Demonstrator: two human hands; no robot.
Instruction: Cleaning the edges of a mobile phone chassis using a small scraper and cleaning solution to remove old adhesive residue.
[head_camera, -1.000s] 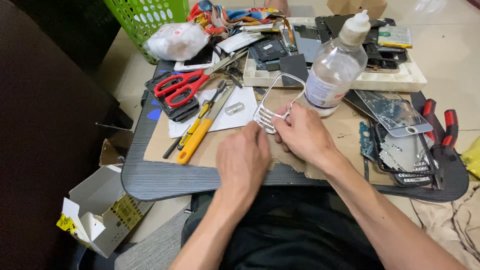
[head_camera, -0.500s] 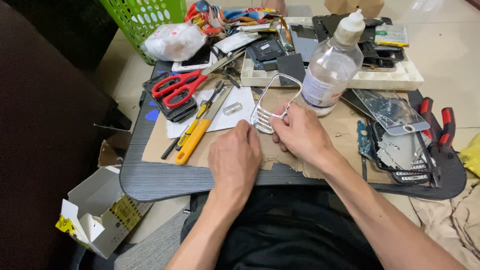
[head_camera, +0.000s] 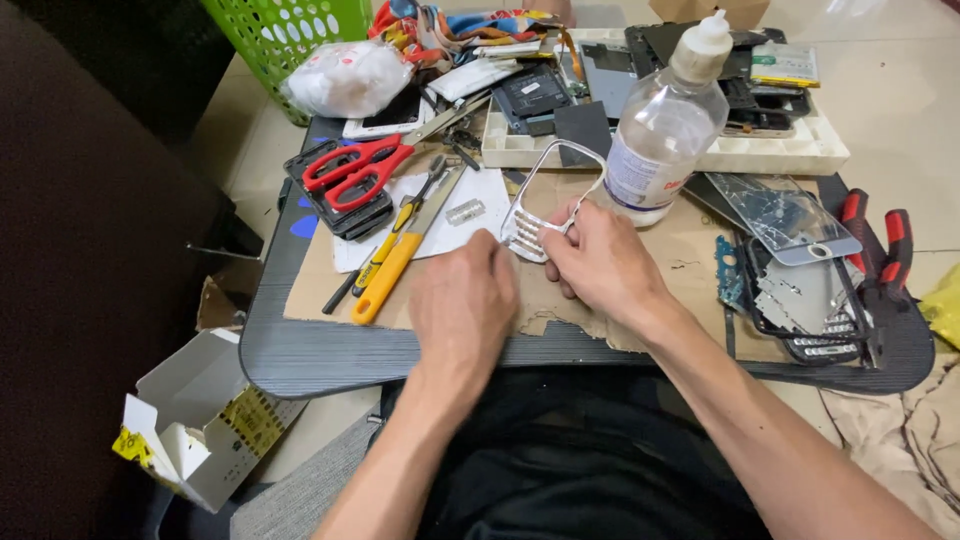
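We hold a thin silvery phone frame (head_camera: 545, 195) between our two hands, over the sheet of brown cardboard (head_camera: 690, 250) that covers the middle of the small dark table (head_camera: 300, 350). Our right hand (head_camera: 600, 265) pinches the frame's lower end between thumb and fingertips, while the frame's upper loop rises toward the clear plastic bottle (head_camera: 660, 130), which stands on the cardboard's far edge. Our left hand (head_camera: 462, 300) rests palm down on the cardboard, its fingertips at the frame's near corner; we cannot tell whether they grip it or only touch it. Left of the cardboard's centre lie a white paper sheet (head_camera: 470, 215), a yellow-handled knife (head_camera: 385, 275) and red scissors (head_camera: 355, 170). Beyond the cardboard sits a white tray (head_camera: 780, 155) of phone parts. To the cardboard's right lie a cracked screen (head_camera: 790, 220) and red-handled pliers (head_camera: 880, 250).
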